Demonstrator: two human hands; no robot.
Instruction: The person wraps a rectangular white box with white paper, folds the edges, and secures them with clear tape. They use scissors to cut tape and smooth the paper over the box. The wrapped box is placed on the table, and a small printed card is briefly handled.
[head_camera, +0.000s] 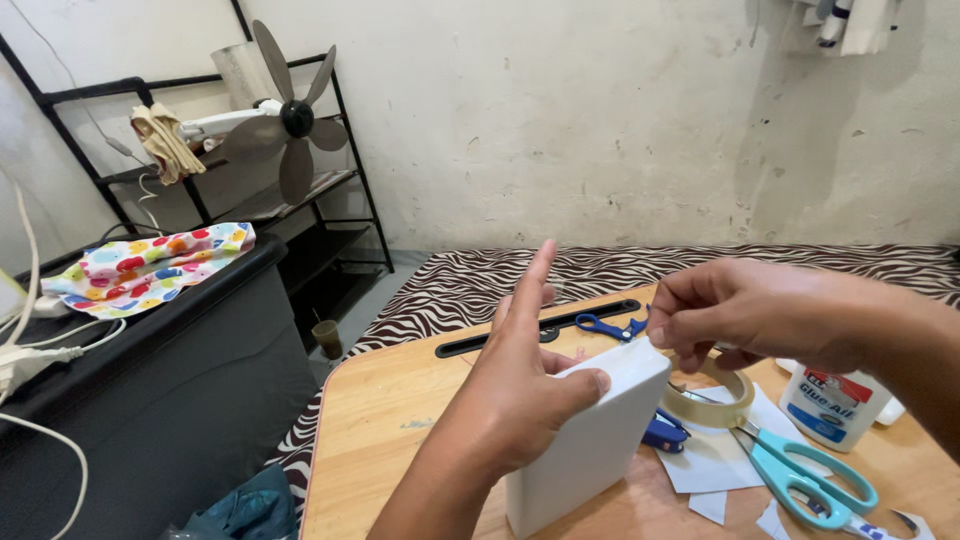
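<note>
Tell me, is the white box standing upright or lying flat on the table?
Upright: the white box stands on its narrow end on the wooden table, with the left hand gripping its side.

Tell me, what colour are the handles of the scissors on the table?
Light turquoise-blue, seen in the head view: the scissors lie on paper scraps.

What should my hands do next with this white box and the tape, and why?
Probably press the tape end down along the white box top edge: the right hand pinches something at its corner, the left hand steadies it, thumb on top, and the tape roll lies just behind.
</note>
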